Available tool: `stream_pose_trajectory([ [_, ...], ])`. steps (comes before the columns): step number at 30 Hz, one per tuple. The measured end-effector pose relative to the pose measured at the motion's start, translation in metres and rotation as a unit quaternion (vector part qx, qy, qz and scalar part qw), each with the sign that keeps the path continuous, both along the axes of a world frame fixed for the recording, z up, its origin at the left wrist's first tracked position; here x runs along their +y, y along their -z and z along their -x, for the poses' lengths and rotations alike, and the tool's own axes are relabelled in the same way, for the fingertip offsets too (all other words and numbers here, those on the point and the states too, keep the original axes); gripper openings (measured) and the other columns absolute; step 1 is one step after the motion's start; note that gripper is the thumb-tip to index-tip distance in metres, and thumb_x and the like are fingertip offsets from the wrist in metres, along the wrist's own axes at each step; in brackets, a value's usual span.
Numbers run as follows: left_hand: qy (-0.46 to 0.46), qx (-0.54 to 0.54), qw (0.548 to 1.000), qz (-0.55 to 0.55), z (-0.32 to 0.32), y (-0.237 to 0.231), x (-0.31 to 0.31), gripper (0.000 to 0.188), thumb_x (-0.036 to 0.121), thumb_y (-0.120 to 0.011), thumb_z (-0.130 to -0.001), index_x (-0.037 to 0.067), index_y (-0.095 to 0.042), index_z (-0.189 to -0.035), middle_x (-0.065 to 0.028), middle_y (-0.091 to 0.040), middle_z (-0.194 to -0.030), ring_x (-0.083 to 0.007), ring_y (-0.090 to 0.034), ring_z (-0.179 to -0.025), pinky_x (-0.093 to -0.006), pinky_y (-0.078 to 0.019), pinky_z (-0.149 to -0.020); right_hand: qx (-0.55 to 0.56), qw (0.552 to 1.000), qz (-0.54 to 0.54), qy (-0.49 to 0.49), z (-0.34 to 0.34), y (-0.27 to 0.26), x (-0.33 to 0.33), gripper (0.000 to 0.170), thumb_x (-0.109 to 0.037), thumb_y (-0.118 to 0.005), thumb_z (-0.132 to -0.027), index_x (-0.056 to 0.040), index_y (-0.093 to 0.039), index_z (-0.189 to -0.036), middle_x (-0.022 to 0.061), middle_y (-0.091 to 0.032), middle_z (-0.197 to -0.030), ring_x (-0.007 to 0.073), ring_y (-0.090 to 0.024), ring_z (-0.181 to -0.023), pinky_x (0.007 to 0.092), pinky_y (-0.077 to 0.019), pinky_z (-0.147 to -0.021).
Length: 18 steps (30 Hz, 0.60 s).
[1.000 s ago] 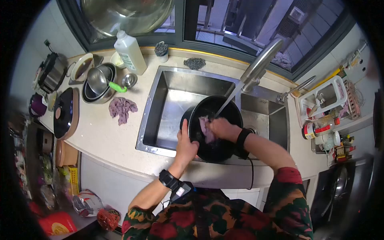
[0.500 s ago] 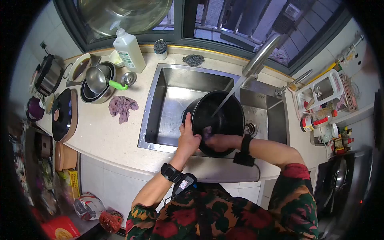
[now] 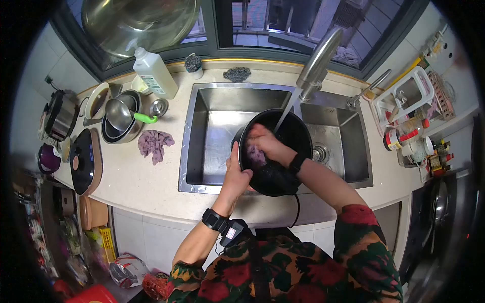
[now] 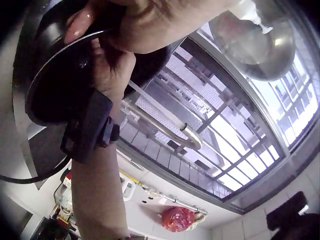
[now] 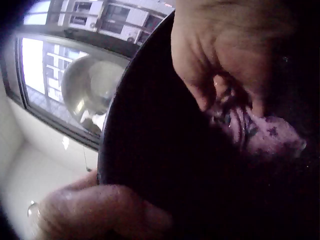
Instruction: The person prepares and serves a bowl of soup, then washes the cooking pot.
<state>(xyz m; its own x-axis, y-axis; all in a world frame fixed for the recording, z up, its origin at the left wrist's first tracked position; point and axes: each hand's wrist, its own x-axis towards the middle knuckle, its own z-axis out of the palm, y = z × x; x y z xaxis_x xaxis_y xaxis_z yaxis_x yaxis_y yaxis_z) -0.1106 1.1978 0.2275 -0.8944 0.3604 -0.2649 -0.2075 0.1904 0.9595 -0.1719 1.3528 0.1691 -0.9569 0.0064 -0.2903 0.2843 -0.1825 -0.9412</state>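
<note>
A black pot (image 3: pixel 295 123) stands tilted over the sink divider, with water from the faucet (image 3: pixel 319 58) running into it. My left hand (image 3: pixel 235 177) grips the pot's left rim, thumb inside and fingers outside. Inside the pot my right hand (image 3: pixel 270 144) pinches a wet purple cloth (image 3: pixel 256 156) against the wall. The right wrist view shows the cloth (image 5: pixel 275 137) bunched under the curled fingers of my right hand (image 5: pixel 225 55), and my left hand (image 5: pixel 100 210) on the rim. A second purple cloth (image 3: pixel 155 145) lies crumpled on the counter.
Left of the sink (image 3: pixel 217 116) are stacked bowls with a ladle (image 3: pixel 119 115), a white pump bottle (image 3: pixel 155 74) and a black lid (image 3: pixel 83 160). Steel scourers (image 3: pixel 237 74) lie behind the sink. A white rack (image 3: pixel 404 96) with bottles stands at the right.
My right hand has moved with the cloth from the pot's near side up its left inner wall. My left hand keeps its grip on the rim. The head view has shifted slightly.
</note>
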Motion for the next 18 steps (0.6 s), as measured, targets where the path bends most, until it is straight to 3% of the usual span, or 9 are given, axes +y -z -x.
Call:
stream_pose_trajectory([
  [3, 0.025, -0.038, 0.998, -0.032, 0.006, 0.006, -0.001, 0.081, -0.006, -0.045, -0.07, 0.02, -0.007, -0.137, -0.0185, -0.027, -0.12, -0.0352, -0.048, -0.098, -0.0313, -0.0559, -0.051, -0.021, 0.975, -0.092, -0.2, -0.007, 0.035, -0.018, 0.045, 0.003, -0.053, -0.069, -0.0022, -0.045, -0.112, 0.0088, -0.054, -0.103, 0.0192, -0.049, -0.097, 0.0287, -0.039, -0.084],
  [5, 0.011, -0.041, 0.999, -0.026, 0.006, 0.004, -0.001, 0.081, -0.006, -0.045, -0.07, 0.02, -0.007, -0.137, -0.0184, -0.028, -0.119, -0.0349, -0.048, -0.099, -0.0317, -0.0561, -0.051, 0.004, 0.915, -0.225, -0.334, -0.04, -0.009, -0.02, 0.047, -0.007, -0.051, -0.07, -0.0008, -0.044, -0.116, 0.023, -0.049, -0.115, 0.0285, -0.046, -0.109, 0.0341, -0.0349, -0.091],
  [8, 0.006, -0.052, 0.998, -0.044, 0.01, 0.009, -0.004, 0.081, -0.006, -0.046, -0.07, 0.019, -0.008, -0.137, -0.0194, -0.027, -0.12, -0.0355, -0.05, -0.097, -0.0318, -0.0561, -0.05, 0.083, 0.82, -0.298, -0.482, -0.059, -0.021, 0.01, 0.036, -0.003, -0.048, -0.072, -0.0049, -0.048, -0.108, 0.0126, -0.056, -0.102, 0.0233, -0.053, -0.092, 0.0313, -0.0401, -0.081],
  [10, 0.001, -0.08, 0.996, -0.042, 0.009, 0.002, -0.003, 0.081, -0.006, -0.046, -0.07, 0.019, -0.008, -0.137, -0.0199, -0.027, -0.121, -0.0358, -0.051, -0.096, -0.0318, -0.056, -0.05, 0.105, 0.669, -0.413, -0.609, -0.063, -0.026, 0.042, 0.031, -0.007, -0.048, -0.074, -0.0082, -0.051, -0.105, 0.0104, -0.057, -0.1, 0.0237, -0.055, -0.09, 0.0332, -0.0413, -0.079],
  [12, 0.02, -0.047, 0.999, -0.005, 0.01, -0.002, 0.0, 0.082, -0.006, -0.046, -0.069, 0.019, -0.008, -0.137, -0.0208, -0.028, -0.12, -0.0355, -0.053, -0.093, -0.0319, -0.0558, -0.049, 0.174, 0.641, -0.571, -0.483, -0.067, -0.069, 0.065, 0.027, -0.016, -0.049, -0.077, -0.0113, -0.055, -0.102, 0.0063, -0.058, -0.1, 0.0217, -0.055, -0.094, 0.0381, -0.0383, -0.084],
  [14, 0.023, -0.065, 0.998, -0.001, 0.013, -0.003, -0.001, 0.082, -0.007, -0.047, -0.069, 0.019, -0.008, -0.137, -0.0209, -0.029, -0.12, -0.0351, -0.053, -0.092, -0.0319, -0.0556, -0.048, 0.236, 0.294, -0.789, -0.485, -0.048, -0.084, 0.062, 0.026, -0.021, -0.047, -0.077, -0.0133, -0.059, -0.098, 0.0045, -0.057, -0.106, 0.0202, -0.053, -0.1, 0.0425, -0.0312, -0.092],
  [15, 0.026, -0.08, 0.996, 0.004, 0.015, -0.004, -0.001, 0.082, -0.007, -0.047, -0.069, 0.018, -0.008, -0.136, -0.0209, -0.03, -0.119, -0.0346, -0.054, -0.091, -0.0319, -0.0554, -0.047, 0.236, 0.296, -0.789, -0.484, -0.04, -0.085, 0.067, 0.026, -0.021, -0.047, -0.077, -0.0133, -0.059, -0.098, 0.0045, -0.057, -0.106, 0.0202, -0.053, -0.1, 0.0425, -0.0312, -0.092],
  [17, 0.02, -0.093, 0.995, -0.002, 0.018, -0.007, -0.001, 0.082, -0.007, -0.047, -0.068, 0.017, -0.008, -0.136, -0.0207, -0.03, -0.119, -0.0337, -0.054, -0.091, -0.0316, -0.0553, -0.047, 0.404, 0.138, -0.835, -0.346, -0.031, -0.083, 0.076, 0.025, -0.022, -0.048, -0.077, -0.013, -0.061, -0.096, 0.0044, -0.058, -0.106, 0.0209, -0.05, -0.105, 0.0444, -0.0246, -0.097],
  [18, 0.014, -0.106, 0.994, -0.009, 0.018, -0.007, -0.001, 0.082, -0.008, -0.046, -0.068, 0.016, -0.008, -0.136, -0.0205, -0.031, -0.119, -0.0329, -0.054, -0.091, -0.0314, -0.0551, -0.046, 0.403, 0.141, -0.836, -0.345, -0.032, -0.068, 0.079, 0.025, -0.022, -0.048, -0.077, -0.013, -0.061, -0.096, 0.0044, -0.058, -0.106, 0.0209, -0.05, -0.105, 0.0444, -0.0246, -0.097],
])
